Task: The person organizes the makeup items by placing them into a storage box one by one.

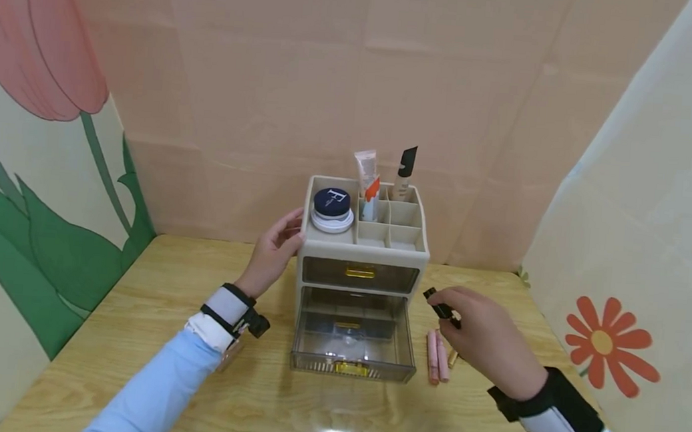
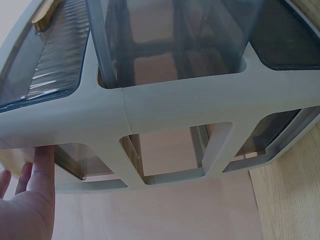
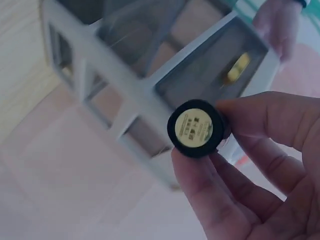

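A cream desktop organizer [image 1: 364, 251] with smoky clear drawers stands in the middle of the table. My left hand [image 1: 274, 251] rests against its upper left side, with the fingers touching the side frame in the left wrist view. To the right of the organizer, my right hand [image 1: 489, 326] pinches a black lipstick [image 1: 443, 308] between thumb and fingers. Its round labelled end [image 3: 194, 128] faces the right wrist camera. Below the top drawer [image 1: 324, 272], a lower drawer [image 1: 305, 362] is pulled out toward me. Two pink tubes [image 1: 433, 357] lie on the table below my right hand.
The organizer's top holds a dark-lidded jar [image 1: 331, 202] on a white round case [image 1: 332, 224], an upright squeeze tube [image 1: 367, 177] and a black-capped bottle [image 1: 406, 163]. A gold item [image 1: 453, 358] lies by the pink tubes. A pinkish wall [image 1: 257, 103] stands behind.
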A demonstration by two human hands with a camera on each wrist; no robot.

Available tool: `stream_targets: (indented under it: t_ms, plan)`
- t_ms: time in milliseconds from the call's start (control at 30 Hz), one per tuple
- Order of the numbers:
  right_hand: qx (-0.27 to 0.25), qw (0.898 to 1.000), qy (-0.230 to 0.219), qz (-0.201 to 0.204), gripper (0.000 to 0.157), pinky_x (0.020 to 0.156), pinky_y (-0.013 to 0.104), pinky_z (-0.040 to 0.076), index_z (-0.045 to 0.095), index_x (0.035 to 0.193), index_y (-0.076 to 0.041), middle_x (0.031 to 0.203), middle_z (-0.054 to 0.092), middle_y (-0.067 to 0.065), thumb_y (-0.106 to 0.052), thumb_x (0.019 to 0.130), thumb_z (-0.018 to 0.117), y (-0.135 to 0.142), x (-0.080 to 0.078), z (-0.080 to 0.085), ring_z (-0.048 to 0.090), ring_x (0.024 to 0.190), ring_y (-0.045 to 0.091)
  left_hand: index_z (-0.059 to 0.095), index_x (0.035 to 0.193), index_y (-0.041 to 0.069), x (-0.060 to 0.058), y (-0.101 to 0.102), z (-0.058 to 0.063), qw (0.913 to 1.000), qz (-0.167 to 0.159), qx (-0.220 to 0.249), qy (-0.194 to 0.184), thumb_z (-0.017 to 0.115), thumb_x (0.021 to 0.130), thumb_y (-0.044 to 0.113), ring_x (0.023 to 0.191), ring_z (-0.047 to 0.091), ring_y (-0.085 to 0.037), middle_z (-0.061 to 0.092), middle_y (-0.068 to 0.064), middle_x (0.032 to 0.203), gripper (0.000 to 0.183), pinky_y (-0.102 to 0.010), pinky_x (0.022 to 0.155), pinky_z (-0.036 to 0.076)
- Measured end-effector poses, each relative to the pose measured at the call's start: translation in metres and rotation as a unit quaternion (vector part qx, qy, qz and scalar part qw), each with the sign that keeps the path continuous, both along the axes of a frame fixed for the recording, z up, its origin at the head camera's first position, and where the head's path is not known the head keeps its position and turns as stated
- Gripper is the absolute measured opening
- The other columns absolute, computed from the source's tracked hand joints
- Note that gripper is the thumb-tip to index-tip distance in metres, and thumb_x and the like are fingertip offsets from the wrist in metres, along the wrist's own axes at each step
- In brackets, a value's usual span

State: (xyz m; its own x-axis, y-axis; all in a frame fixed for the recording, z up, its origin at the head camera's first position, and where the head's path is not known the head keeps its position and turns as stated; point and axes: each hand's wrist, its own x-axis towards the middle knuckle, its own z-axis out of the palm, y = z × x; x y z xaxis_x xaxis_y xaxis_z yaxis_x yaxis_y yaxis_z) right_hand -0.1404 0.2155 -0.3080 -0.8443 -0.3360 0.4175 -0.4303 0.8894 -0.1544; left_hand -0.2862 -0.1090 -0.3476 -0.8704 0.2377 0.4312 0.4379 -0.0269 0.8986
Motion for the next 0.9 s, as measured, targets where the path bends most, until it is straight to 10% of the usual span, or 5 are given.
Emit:
stream_targets:
  t_ms: [367,900]
  plan:
    - [0.056,0.982,-0.122,0.135,0.033,0.079,0.035,0.055,0.072,0.102,-0.015,0.105,0.068,-0.002,0.005,0.076,0.075,-0.048,-0.025,0.016,0.064,0.094,0.016,0.042,0.147,0.014,-0.001,0.001,-0.001,1.0,0.002,0.003,0.0,0.053,0.099,0.019,0.117,0.052,-0.028,0.051,-0.013,0.134,0.049,-0.035,0.087,0.053]
    - [0.123,0.901,-0.314,0.273,0.038,0.075,0.023,0.049,0.074,0.097,-0.024,0.093,0.065,-0.018,0.006,0.073,0.074,-0.102,-0.069,-0.018,0.059,0.085,0.006,0.037,0.147,0.0,0.023,0.002,0.024,0.9999,-0.004,0.0,-0.01,0.048,0.099,0.008,0.12,0.05,-0.034,0.046,-0.025,0.137,0.05,-0.037,0.091,0.051]
